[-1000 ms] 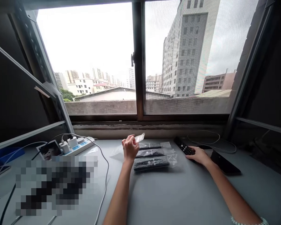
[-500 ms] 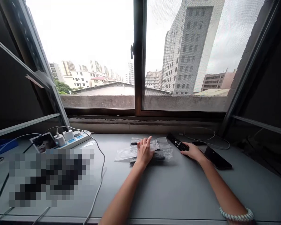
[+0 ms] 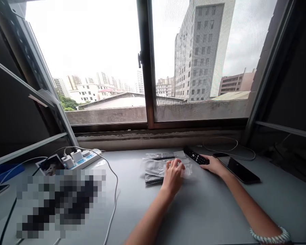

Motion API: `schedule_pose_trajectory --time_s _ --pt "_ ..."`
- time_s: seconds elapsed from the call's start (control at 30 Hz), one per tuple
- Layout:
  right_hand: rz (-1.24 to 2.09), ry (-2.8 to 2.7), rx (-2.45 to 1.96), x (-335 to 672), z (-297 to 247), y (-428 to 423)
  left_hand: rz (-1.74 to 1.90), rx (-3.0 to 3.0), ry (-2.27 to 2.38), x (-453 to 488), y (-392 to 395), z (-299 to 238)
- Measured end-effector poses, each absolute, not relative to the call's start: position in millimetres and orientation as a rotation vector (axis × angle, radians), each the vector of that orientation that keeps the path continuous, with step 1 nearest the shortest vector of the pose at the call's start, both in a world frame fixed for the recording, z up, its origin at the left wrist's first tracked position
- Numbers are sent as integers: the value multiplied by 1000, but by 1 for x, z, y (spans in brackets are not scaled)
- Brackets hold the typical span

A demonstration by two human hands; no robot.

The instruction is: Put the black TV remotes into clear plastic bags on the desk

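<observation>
While the bagged remotes lay stacked at mid-desk, our left hand rested flat on them, fingers spread, gripping nothing. Just beside them, our right hand touched a bare remote; we could not tell whether it gripped. A phone lay further right, a power strip well to the left.

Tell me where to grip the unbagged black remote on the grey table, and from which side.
Probably take the slim black remote control across its long edges at its near end, coming from above and the right, where the right hand touches it. It lies flat, buttons up, so only those edges offer purchase; clear plastic bags crowd its left.
</observation>
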State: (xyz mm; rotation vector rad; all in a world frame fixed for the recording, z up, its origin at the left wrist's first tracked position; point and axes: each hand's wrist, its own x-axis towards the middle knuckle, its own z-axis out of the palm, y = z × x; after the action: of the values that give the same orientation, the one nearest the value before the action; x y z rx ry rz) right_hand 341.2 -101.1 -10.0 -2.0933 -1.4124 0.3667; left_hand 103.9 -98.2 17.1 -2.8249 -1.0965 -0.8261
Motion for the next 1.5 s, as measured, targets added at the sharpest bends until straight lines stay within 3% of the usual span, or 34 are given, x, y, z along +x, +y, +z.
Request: schedule_pose_trajectory --time_s 0.4,0.7,1.0,1.27,1.5 --pt "16 -1389 -1950 322 4 -101 -1205 -2557 -1287 86 -79 41" --pt "-45 -1538 -1926 302 18 -103 -755 -2893 -1141 96 -84 12" --pt "-100 -1424 -1925 289 40 -92 -934 -2746 -1163 93 -78 23" --pt "-239 -1514 -1763 261 45 -87 -814 -2791 -1315 92 -70 11" --pt "-367 -1601 -1626 231 33 -99 -855 -2738 -1172 107 -84 3"
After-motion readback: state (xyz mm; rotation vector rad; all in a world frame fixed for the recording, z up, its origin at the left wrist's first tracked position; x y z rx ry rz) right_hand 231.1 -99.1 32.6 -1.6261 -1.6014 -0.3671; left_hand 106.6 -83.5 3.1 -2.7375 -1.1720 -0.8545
